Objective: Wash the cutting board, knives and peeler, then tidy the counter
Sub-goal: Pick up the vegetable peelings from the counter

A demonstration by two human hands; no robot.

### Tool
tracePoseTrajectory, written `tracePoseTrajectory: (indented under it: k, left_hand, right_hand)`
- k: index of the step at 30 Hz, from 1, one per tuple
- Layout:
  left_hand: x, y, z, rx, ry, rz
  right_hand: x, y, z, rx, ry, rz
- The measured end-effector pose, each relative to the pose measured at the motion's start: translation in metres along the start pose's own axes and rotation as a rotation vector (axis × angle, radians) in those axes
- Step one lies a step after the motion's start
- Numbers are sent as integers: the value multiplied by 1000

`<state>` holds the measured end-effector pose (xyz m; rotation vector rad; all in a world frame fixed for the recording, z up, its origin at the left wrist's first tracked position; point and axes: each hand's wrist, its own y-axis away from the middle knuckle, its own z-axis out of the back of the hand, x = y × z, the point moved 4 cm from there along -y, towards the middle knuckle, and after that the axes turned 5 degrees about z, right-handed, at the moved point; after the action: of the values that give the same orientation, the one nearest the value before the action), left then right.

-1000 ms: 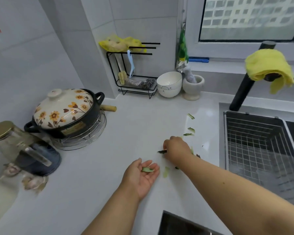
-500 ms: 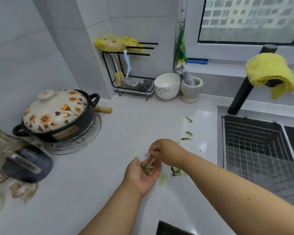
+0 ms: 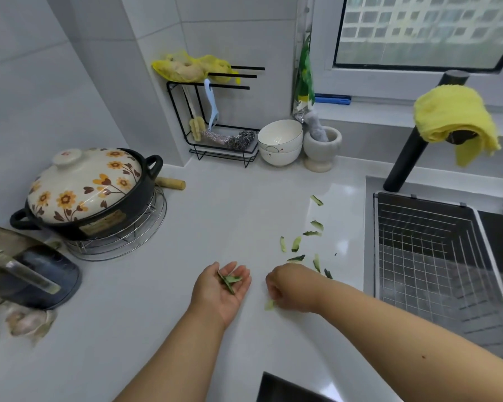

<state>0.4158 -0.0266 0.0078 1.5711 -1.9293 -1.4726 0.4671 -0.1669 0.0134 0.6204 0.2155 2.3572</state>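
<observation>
Several green peel scraps (image 3: 296,244) lie scattered on the white counter (image 3: 204,233), just left of the sink. My left hand (image 3: 222,288) lies palm up on the counter with its fingers relaxed, and a few collected peels (image 3: 228,280) rest in the palm. Beside it my right hand (image 3: 291,288) reaches down with curled fingers and pinches a pale green peel (image 3: 269,304) off the counter. A light blue peeler (image 3: 213,104) hangs on the black wire rack (image 3: 215,120) in the back corner. No cutting board or knife is in view.
A flowered clay pot (image 3: 84,192) sits on a wire trivet at the left, a kettle (image 3: 21,274) in front of it. Stacked white bowls (image 3: 280,143) and a mortar (image 3: 321,149) stand at the back. The sink holds a wire basket (image 3: 430,256); a yellow cloth (image 3: 453,117) drapes the black faucet.
My right hand dropped a peel into the left palm, then moved right and down to a pale peel lying nearer the front. The left hand stayed palm up, holding more peels.
</observation>
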Motion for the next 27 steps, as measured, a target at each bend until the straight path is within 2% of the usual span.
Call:
tracePoseTrajectory:
  k: [4,5,7,8,10,12,14,19,27]
  left_hand:
    - [14,1,-9,48,-47,61]
    - [19,3,-13,80,-41,87]
    - [27,6,-22,131,-4,125]
    - [28,5,-24,142,11,132]
    - [26,3,-26,133,21,122]
    - [23,2,-25,115,24,104]
    - [20,2,-23,104,26,92]
    - [18,0,-20,83,48,92]
    - [16,-3,-18,29,45,79]
  right_hand:
    - [-2,6,38,-324,-441,-80]
    - [2,5,45,-331,-507,-56]
    - [5,1,52,-327,-478,-28]
    - [-4,-2,55,-369,-447,-91]
    - [-39,-3,62,-454,-379,-359]
    - [-73,-1,58,-400,-278,-656]
    - [-82,-6,47,-328,-245,-754]
    - [-56,-35,37,-322,-180,-598]
    - [-50,-51,42,-148,-24,-509]
